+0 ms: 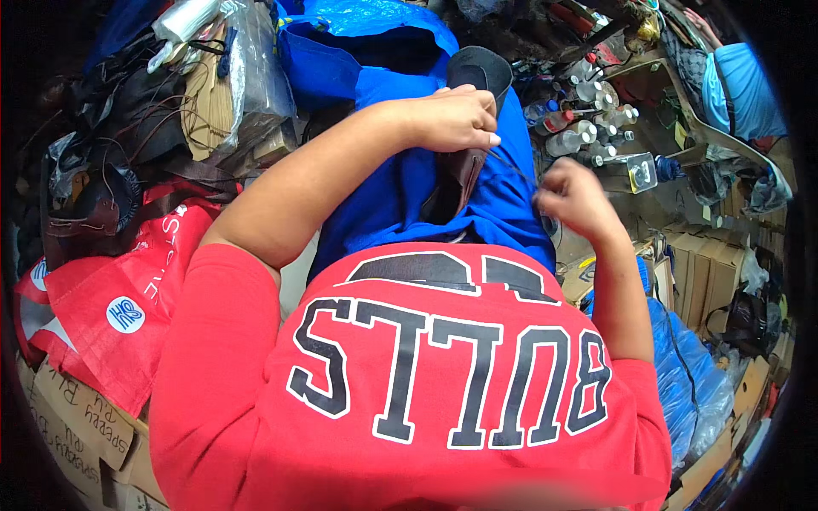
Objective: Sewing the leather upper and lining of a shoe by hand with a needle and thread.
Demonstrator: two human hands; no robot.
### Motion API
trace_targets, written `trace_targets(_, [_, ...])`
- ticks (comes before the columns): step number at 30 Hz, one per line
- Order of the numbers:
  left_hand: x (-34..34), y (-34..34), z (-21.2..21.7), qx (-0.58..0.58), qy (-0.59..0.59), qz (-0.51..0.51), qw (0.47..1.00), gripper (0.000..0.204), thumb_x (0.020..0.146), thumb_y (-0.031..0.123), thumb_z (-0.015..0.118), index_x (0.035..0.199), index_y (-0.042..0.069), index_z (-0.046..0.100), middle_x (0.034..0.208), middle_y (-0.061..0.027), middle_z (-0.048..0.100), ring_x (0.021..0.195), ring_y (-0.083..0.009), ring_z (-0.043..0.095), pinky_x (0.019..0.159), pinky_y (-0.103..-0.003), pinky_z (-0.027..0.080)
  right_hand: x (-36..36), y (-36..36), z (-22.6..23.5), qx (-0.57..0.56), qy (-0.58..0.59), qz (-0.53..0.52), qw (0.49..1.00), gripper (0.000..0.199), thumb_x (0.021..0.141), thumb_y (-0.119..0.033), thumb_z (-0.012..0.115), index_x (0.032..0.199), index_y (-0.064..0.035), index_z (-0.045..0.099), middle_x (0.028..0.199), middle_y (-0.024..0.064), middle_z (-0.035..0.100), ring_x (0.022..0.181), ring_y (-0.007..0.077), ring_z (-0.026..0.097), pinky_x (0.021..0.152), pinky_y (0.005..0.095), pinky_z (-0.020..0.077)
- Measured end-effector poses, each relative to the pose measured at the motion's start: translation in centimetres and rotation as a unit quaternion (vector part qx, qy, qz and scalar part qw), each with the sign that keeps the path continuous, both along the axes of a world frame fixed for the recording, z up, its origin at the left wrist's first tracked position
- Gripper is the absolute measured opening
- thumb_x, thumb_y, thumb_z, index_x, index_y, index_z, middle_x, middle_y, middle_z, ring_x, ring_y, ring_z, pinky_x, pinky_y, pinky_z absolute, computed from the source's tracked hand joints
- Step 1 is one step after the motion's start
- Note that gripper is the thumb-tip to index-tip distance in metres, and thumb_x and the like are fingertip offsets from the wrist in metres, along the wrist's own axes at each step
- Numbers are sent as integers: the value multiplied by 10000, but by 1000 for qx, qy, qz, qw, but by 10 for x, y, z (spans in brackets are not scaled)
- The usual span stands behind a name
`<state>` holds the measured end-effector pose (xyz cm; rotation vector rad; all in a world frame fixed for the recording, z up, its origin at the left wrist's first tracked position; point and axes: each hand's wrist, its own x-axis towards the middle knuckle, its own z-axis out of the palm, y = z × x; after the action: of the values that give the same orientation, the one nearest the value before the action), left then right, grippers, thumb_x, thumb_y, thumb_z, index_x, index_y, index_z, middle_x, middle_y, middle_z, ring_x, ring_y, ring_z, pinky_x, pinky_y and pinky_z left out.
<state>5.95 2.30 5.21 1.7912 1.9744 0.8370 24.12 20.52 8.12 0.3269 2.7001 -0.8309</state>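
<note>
A dark brown leather shoe (466,175) rests between my thighs, its black end (481,68) pointing away from me. My left hand (460,119) lies across the shoe's middle with its fingers curled round it, hiding that part. From beside the left fingertips a thin dark cord (514,166) runs to the right. My right hand (579,200) is closed at the cord's other end, a little apart from the shoe and slightly blurred. Whether the cord is a lace or a thread I cannot tell.
Several small bottles (588,111) stand at the right, near a clear square container (641,173). A blue bag (319,64) lies ahead. On the left are a red bag (119,298), another brown shoe (85,213) and cardboard boxes (77,426). Blue plastic (677,366) lies at lower right.
</note>
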Motion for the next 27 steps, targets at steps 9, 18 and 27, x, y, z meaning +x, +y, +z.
trace_targets(9, [-26,-31,42,77,-392,190,897,283,944,261,509,776,48,592,659,13,504,682,-116,556,660,-269,454,-56,-11,-44,-813,147,-322,462,380,979,-368,421,809,-76,596,782,93,619,766,253,565,864,461,435])
trace_targets(18, [-4,-41,-17,-25,205,83,975,302,861,322,586,716,58,570,688,-139,585,705,-323,604,645,-427,478,-41,-8,-52,-745,113,-318,574,408,993,-362,392,645,-150,376,545,-25,307,485,128,293,634,348,396])
trace_targets(27, [-18,-55,0,28,-100,207,973,204,890,250,598,873,66,684,732,-74,628,648,-153,550,619,-315,450,-19,30,-50,-267,186,-287,901,252,909,-264,596,884,-23,666,802,80,661,719,199,631,661,337,492])
